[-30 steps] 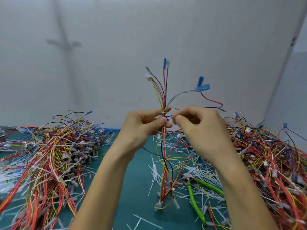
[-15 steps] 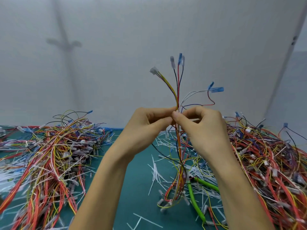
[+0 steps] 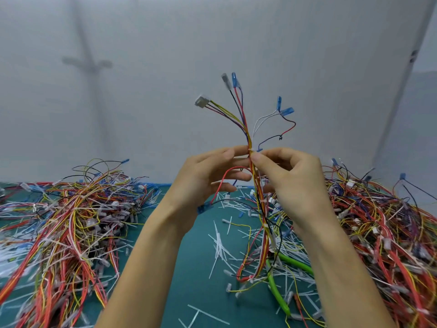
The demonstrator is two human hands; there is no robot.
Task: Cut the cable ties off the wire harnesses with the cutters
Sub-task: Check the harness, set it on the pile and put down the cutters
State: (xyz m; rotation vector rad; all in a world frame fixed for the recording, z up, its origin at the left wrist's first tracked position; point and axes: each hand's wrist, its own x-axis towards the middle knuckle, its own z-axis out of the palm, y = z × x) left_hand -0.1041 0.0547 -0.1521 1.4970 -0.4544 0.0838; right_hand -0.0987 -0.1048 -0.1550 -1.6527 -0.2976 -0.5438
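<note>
Harness point(image 3: 246, 129) held above the middle of the bench point(image 3: 189, 268), long axis near vertical: connectors fan upward and the tail droops to the bench beside the cutters point(image 3: 295, 265), which lie toward the front edge, right of middle. Left hand point(image 3: 208, 178) and right hand point(image 3: 293, 183) each pinch the trunk between thumb and forefinger, their tips almost meeting at a white tie point(image 3: 250, 150); the other fingers are loosely curled. The harness is judged light and limp, firm only where ties bind it, so the trunk just beside a tie is the best hold. Loose branches will likely splay and snag, and the insulation looks easily nicked. Left pile point(image 3: 71, 221) and right pile point(image 3: 383, 233) lie along the side edges.
</note>
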